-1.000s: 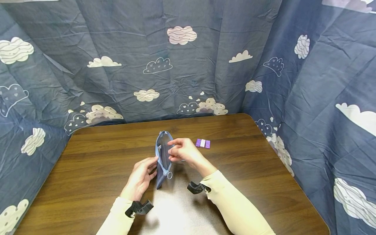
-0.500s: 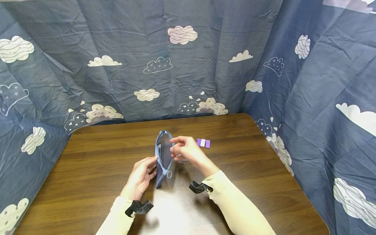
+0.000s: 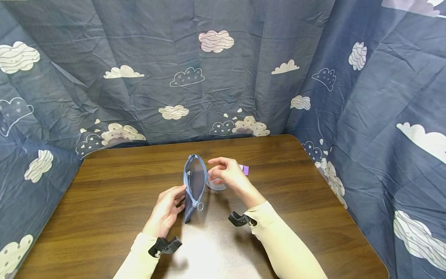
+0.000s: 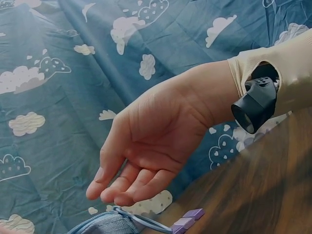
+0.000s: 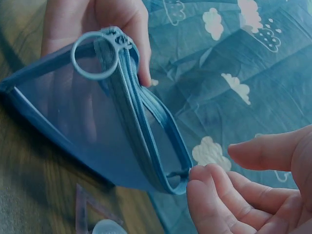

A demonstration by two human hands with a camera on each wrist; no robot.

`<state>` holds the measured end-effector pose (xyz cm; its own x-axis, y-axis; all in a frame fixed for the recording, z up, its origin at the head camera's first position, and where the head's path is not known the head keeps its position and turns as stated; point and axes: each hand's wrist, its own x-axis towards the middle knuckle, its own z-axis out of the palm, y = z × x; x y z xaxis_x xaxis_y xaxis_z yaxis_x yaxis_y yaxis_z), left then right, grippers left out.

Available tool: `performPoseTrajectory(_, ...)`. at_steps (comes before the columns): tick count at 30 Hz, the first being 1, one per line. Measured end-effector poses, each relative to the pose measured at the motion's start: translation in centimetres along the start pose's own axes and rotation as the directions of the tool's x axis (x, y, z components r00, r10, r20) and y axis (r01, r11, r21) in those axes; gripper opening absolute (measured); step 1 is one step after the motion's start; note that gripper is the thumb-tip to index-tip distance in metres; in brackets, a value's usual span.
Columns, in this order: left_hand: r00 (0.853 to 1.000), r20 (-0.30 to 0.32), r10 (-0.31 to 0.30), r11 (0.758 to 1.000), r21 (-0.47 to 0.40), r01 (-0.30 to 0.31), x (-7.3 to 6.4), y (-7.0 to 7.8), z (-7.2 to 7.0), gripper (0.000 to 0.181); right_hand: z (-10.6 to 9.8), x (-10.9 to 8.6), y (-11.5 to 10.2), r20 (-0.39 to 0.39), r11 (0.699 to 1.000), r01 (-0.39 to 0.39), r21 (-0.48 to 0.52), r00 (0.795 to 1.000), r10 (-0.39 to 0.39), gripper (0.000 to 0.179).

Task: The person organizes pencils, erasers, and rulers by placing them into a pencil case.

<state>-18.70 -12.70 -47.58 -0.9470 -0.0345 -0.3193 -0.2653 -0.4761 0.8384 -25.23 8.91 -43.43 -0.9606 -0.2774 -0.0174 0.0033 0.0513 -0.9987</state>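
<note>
A translucent blue zip pouch (image 3: 196,180) stands upright on the table with its zipped mouth spread wide. My left hand (image 3: 168,209) grips its near left side, thumb at the rim. In the right wrist view, that hand (image 5: 92,24) shows behind the pouch's clear side, near the zip's ring pull (image 5: 74,56). A slim metallic item (image 3: 189,177) lies inside the pouch. Just right of the mouth, my right hand (image 3: 228,174) hovers with loosely bent fingers and nothing between them; the left wrist view shows its palm (image 4: 161,126). Below it lies a clear protractor (image 3: 216,186), partly hidden.
A purple and white block (image 3: 245,169), like an eraser, sits behind my right hand. Low in the right wrist view, a clear angular piece like a set square (image 5: 80,209) lies on the wooden table (image 3: 122,186). A cloud-patterned cloth (image 3: 146,93) hangs around the table.
My right hand has moved from the pouch's mouth up and to the right, uncovering the protractor and covering part of the purple block. My left hand and the pouch have hardly moved.
</note>
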Motion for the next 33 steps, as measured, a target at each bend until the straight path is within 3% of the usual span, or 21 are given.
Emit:
performPoseTrajectory(12, 1.0, 0.004, 0.005, 1.0, -0.015, -0.005, 0.4, -0.2, 0.1, 0.023, -1.1, 0.6, 1.8, -0.099, 1.0, -0.015, -0.023, 0.995, 0.013, 0.037)
performPoseTrajectory(23, 0.999, -0.034, 0.041, 0.997, -0.059, -0.043, 1.0, -0.2, -0.2, 0.025, -1.6, 1.2, 3.7, -0.118, 0.999, -0.036, -0.016, 0.992, 0.034, 0.041)
performPoseTrajectory(33, 0.995, -0.076, 0.058, 0.996, -0.056, -0.062, 1.0, 0.0, -0.5, 0.026, -1.8, 1.3, 4.1, -0.115, 0.999, -0.043, -0.031, 0.993, 0.039, 0.042)
